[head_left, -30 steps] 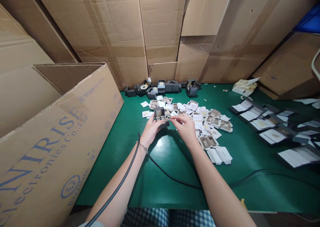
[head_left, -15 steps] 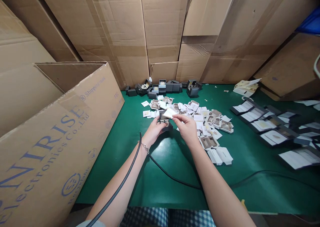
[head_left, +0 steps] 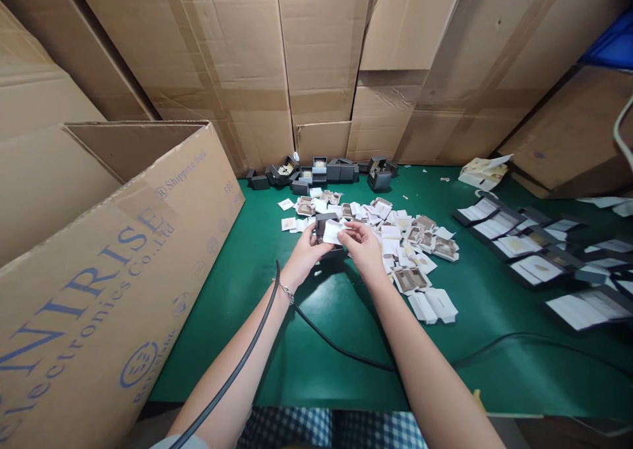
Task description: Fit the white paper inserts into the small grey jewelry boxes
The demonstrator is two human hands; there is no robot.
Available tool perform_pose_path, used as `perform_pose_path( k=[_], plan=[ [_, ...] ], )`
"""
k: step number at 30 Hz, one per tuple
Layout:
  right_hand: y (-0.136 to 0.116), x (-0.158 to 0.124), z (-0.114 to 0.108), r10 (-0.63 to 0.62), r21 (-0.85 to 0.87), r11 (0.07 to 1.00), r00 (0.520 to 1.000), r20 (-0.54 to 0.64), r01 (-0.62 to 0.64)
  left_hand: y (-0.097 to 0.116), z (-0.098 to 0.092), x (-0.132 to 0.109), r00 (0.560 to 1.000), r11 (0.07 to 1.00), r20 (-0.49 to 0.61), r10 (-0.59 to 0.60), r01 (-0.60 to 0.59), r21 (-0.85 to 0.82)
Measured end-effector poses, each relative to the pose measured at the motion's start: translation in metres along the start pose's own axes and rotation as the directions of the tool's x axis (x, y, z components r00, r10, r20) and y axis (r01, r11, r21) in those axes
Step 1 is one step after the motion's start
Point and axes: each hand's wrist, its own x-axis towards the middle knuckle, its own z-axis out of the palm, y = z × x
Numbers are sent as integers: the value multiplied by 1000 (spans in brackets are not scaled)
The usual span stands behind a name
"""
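Note:
My left hand [head_left: 305, 254] is closed around a small black box [head_left: 324, 222] held above the green table, with its lid raised. Between the thumb and fingers of my right hand [head_left: 363, 243] is a white paper card [head_left: 333, 232], which lies over the box's opening. The card hides most of the inside of the box. Beyond and to the right of my hands spreads a loose heap of white papers and grey-brown inserts [head_left: 390, 233].
A large printed carton [head_left: 163, 258] stands at the left. Small black boxes [head_left: 342, 171] line the back, and open black boxes with white papers [head_left: 537, 268] cover the right. A black cable [head_left: 341, 351] crosses the green table [head_left: 297, 376].
My right hand has lowered and tilted the white card, which now covers the opening of the black box. My left hand keeps hold of the box in nearly the same place.

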Motion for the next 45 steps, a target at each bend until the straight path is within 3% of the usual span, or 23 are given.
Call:
perform_pose_path(
  k=[3,8,13,18,22,29,36,45],
  plan=[
    [4,3,-1,47,64,997,999,16,-48,-2,0,0,998,999,59,-19,16,49],
    [4,4,-5,61,13,998,998,33,-62,-3,0,-1,993,996,117,10,-20,86],
    [-2,2,-6,-13,-71,997,1000,-5,13,0,-1,-2,988,996,146,45,-55,67],
    [-8,0,-6,-60,-119,991,997,44,65,4,-2,-2,991,996,108,74,-79,36],
    [-9,-2,-6,-100,-144,983,992,80,111,2,-6,0,987,998,153,56,-55,-11],
    [-12,-5,-12,-158,-326,922,972,176,209,1,-5,-3,973,1000,229,24,-19,-23],
    [-17,-6,-16,-213,-491,811,942,258,318,3,-4,-4,979,1000,205,7,-6,-4],
    [-12,-5,-14,-206,-534,784,944,257,316,0,-5,-1,973,1000,229,27,-27,-5]
  ],
)
